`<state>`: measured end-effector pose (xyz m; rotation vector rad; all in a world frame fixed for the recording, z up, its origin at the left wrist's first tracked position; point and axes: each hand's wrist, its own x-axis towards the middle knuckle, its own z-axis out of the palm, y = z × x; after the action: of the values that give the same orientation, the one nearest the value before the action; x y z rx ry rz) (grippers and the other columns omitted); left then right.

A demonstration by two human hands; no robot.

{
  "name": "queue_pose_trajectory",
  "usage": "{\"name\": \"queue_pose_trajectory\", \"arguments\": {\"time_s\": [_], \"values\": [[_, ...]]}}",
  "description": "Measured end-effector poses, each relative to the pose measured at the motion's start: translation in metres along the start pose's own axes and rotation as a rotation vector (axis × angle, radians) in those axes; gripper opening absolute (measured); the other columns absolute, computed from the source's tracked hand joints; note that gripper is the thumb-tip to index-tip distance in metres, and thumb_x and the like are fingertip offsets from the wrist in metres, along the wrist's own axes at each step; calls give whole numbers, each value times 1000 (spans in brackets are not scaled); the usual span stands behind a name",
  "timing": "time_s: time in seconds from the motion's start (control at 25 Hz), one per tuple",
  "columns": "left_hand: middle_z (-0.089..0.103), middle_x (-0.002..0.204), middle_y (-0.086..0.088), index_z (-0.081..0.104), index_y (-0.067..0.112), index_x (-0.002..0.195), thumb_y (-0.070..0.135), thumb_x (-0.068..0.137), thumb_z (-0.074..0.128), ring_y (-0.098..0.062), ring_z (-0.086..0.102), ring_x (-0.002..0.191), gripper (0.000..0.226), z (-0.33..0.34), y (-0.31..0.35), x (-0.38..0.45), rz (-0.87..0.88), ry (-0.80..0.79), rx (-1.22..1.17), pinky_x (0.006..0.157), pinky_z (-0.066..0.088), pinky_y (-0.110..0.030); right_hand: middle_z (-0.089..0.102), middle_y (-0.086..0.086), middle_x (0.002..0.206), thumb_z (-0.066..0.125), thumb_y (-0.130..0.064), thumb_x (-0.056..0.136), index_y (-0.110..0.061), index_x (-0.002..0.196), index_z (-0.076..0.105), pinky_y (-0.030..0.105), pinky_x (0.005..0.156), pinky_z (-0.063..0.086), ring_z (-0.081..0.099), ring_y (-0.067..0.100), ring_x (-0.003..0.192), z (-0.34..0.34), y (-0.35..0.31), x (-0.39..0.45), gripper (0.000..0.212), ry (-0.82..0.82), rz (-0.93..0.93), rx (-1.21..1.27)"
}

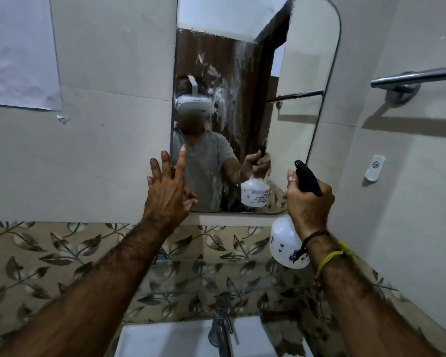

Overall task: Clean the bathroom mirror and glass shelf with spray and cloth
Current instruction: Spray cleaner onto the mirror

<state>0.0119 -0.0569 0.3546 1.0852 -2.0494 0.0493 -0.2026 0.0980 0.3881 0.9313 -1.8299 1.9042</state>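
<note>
A: Listing item 1: spray bottle (287, 243), white translucent body, black trigger head, gripped at the neck by the right hand (308, 202), fingers curled round it, nozzle aimed at the mirror (299, 73).

B: Handling?

A: Likely light plastic, rigid enough for a firm squeeze, possibly slick if wet. The neck under the trigger looks the best hold.

B: Item 2?

A: Left hand (169, 188), fingers spread and straight, holding nothing, raised at the mirror's lower left edge; contact with the glass cannot be told.

B: Item 3?

A: Mirror, wall-mounted, white foam streaks running down its middle. Fragile, so press lightly.

B: Item 4?

A: Glass shelf (204, 276), below the mirror and above the tap (222, 328) and basin (165, 341). Clear, thin-edged, judged breakable; support it when wiping.

B: Writing?

A: 1 label on the bottle's reflection, too small to read. Dark floral marks on the bottle body. No cloth visible.
</note>
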Motion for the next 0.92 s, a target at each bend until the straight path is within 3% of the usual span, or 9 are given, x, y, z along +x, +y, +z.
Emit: {"name": "queue_pose_trajectory", "arguments": {"time_s": [0.16, 0.28, 0.36, 0.44, 0.52, 0.6, 0.76, 0.84, 0.92], "values": [[-16, 164, -14, -24, 37, 152, 46, 75, 80, -42, -14, 149, 130, -1, -1, -1, 3, 3, -30, 116, 14, -62, 68, 7, 62, 67, -43, 89, -9, 71, 67, 40, 61, 61, 68, 28, 62, -15, 19, 0, 38, -59, 146, -74], [-16, 165, -9, -27, 40, 150, 42, 77, 79, -37, -14, 150, 129, -6, -2, -4, -4, 8, -82, 118, 16, -61, 66, 6, 59, 69, -42, 89, -9, 65, 66, 33, 58, 56, 66, 26, 61, -23, 18, -13, 41, -165, 123, -123], [-14, 165, -8, -29, 42, 148, 38, 82, 76, -39, -8, 151, 124, -10, 4, -4, -24, 46, -115, 117, 22, -64, 59, 0, 53, 70, -35, 89, -13, 60, 60, 22, 45, 45, 59, 20, 53, -23, 1, -18, 38, -173, 15, -76], [-16, 165, -8, -28, 40, 149, 42, 82, 74, -42, -7, 151, 122, -14, 13, 3, -27, 99, -97, 116, 22, -66, 54, -7, 52, 70, -28, 90, -20, 61, 56, 8, 41, 34, 53, 7, 50, -17, -26, -13, 33, -189, -103, -26], [-20, 164, -6, -23, 36, 152, 50, 79, 75, -41, -13, 150, 123, -23, 19, 17, 33, 135, -47, 113, 17, -67, 56, -9, 54, 70, -29, 90, -21, 63, 58, 8, 44, 34, 54, 6, 51, -8, -55, 1, 30, -181, -196, 21], [-22, 164, -3, -20, 34, 154, 56, 75, 76, -38, -16, 150, 126, -36, 23, 38, 88, 150, -35, 113, 16, -67, 60, -4, 56, 70, -34, 89, -18, 65, 62, 21, 47, 40, 58, 15, 53, -2, -84, 24, 30, -90, -259, 74], [-22, 164, -6, -23, 34, 153, 56, 69, 81, -40, -18, 149, 135, -58, 27, 69, 71, 70, -111, 111, 12, -71, 69, 2, 64, 68, -39, 90, -10, 72, 69, 27, 56, 54, 67, 12, 62, -2, -140, 70, 34, -9, -307, 216], [-22, 163, -10, -24, 33, 152, 55, 68, 82, -41, -19, 149, 137, -60, 27, 71, 57, 31, -92, 112, 11, -71, 60, -9, 54, 69, -37, 89, -16, 65, 63, 13, 48, 44, 59, -2, 51, 1, -157, 70, 33, -62, -367, 238], [-16, 165, -11, -21, 31, 154, 50, 71, 81, -39, -14, 150, 133, -59, 17, 65, 67, 10, -87, 115, 11, -68, 47, -15, 47, 71, -38, 87, -22, 58, 52, 8, 42, 29, 47, -2, 42, 8, -165, 53, 39, -79, -424, 195]]}}
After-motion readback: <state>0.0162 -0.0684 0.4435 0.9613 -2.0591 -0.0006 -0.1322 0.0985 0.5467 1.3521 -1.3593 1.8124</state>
